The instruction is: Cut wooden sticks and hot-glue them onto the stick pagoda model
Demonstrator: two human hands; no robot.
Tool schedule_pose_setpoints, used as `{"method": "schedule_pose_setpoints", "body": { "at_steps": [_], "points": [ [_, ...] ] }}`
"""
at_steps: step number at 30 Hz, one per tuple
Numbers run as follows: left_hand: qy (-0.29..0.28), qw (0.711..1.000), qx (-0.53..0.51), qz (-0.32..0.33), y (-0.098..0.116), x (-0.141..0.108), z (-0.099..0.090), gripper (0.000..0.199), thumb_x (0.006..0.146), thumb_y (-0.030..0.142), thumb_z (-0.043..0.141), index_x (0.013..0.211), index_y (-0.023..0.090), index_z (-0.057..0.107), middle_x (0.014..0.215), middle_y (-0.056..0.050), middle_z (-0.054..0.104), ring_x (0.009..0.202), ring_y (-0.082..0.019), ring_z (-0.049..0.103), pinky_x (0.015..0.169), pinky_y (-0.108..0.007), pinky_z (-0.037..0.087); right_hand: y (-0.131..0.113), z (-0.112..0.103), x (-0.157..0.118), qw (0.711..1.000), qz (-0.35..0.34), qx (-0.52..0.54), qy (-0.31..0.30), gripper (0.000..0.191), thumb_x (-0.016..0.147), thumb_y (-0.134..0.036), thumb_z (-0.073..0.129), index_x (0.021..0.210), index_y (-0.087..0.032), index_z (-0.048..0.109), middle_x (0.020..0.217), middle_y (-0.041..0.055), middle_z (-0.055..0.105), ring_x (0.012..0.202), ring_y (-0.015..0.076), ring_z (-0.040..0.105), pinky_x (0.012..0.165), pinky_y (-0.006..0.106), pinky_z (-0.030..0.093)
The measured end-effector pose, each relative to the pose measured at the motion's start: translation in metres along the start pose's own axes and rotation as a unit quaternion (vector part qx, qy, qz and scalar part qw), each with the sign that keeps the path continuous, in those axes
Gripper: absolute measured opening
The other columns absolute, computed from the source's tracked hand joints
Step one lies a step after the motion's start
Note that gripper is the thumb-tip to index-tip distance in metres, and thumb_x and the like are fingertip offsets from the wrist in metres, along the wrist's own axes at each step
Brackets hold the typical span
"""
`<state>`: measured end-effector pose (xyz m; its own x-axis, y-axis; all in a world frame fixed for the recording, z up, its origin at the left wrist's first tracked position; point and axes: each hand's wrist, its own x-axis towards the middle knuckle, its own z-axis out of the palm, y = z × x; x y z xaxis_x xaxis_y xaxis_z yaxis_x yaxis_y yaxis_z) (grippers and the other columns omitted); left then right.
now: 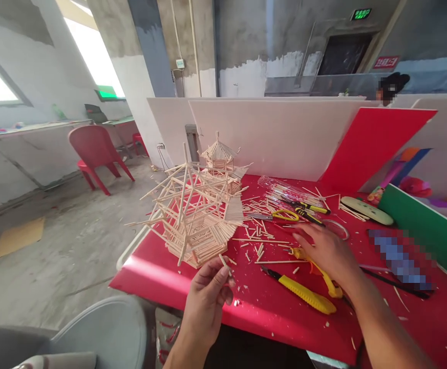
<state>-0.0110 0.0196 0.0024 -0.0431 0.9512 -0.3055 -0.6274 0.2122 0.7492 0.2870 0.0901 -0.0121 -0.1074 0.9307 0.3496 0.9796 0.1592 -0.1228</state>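
Between the thumb and fingers of my left hand (pixel 210 289) is a short wooden stick (pixel 224 261), just in front of the stick-built pavilion model (pixel 196 225). My right hand (pixel 325 251) reaches over a yellow glue gun (pixel 333 287) lying on the red table. Its fingers are stretched out and partly cover the gun; whether they touch it is hard to see. A yellow utility knife (pixel 305 294) lies between my hands. Beyond the right hand are yellow-handled scissors (pixel 285 215) and black-and-yellow pliers (pixel 310 212).
Cut stick pieces (pixel 260 251) litter the red table (pixel 254 312). A smaller finished-looking pavilion (pixel 219 154) stands behind the open frame. White boards (pixel 265 138) and a green board (pixel 430 230) border the table. A grey bin (pixel 104 333) and a red chair (pixel 96 148) are to the left.
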Motion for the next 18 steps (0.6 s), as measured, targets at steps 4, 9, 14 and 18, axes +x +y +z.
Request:
{"method": "schedule_pose_setpoints", "body": {
  "at_steps": [4, 9, 14, 18],
  "points": [
    [0.020, 0.999, -0.025, -0.031, 0.008, 0.004, 0.002, 0.039, 0.049, 0.023, 0.096, 0.081, 0.013, 0.076, 0.065, 0.001, 0.065, 0.054, -0.006, 0.058, 0.044, -0.013, 0.044, 0.011, 0.000, -0.079, 0.985, 0.163, 0.016, -0.060, 0.032, 0.086, -0.045, 0.051, 0.104, -0.027, 0.069, 0.111, 0.0053, 0.071, 0.078, 0.0220, 0.071, 0.053, 0.030, 0.046],
    [0.009, 0.999, -0.029, -0.023, 0.007, 0.009, 0.006, 0.034, 0.053, 0.026, 0.094, 0.079, 0.017, 0.075, 0.069, 0.001, 0.068, 0.053, -0.009, 0.060, 0.036, -0.014, 0.039, 0.013, 0.011, -0.095, 0.951, 0.272, 0.060, -0.131, 0.041, 0.075, -0.050, 0.057, 0.107, -0.026, 0.066, 0.117, 0.0086, 0.067, 0.108, 0.0285, 0.064, 0.075, 0.033, 0.049],
    [0.017, 0.998, -0.062, -0.025, 0.011, 0.009, 0.002, 0.039, 0.047, 0.024, 0.097, 0.078, 0.013, 0.076, 0.068, -0.002, 0.070, 0.053, -0.008, 0.061, 0.040, -0.014, 0.045, 0.028, 0.020, -0.081, 0.928, 0.321, 0.081, -0.173, 0.036, 0.071, -0.045, 0.055, 0.095, -0.020, 0.067, 0.091, 0.0118, 0.073, 0.088, 0.0308, 0.070, 0.069, 0.036, 0.049],
    [0.041, 0.995, -0.086, -0.032, 0.018, 0.011, -0.001, 0.043, 0.040, 0.019, 0.098, 0.076, 0.010, 0.075, 0.066, -0.002, 0.069, 0.055, -0.009, 0.062, 0.040, -0.013, 0.046, 0.041, 0.022, -0.087, 0.921, 0.312, 0.149, -0.182, 0.041, 0.077, -0.050, 0.049, 0.099, -0.021, 0.067, 0.084, 0.0073, 0.076, 0.078, 0.0260, 0.072, 0.065, 0.031, 0.052]
  ]
}}
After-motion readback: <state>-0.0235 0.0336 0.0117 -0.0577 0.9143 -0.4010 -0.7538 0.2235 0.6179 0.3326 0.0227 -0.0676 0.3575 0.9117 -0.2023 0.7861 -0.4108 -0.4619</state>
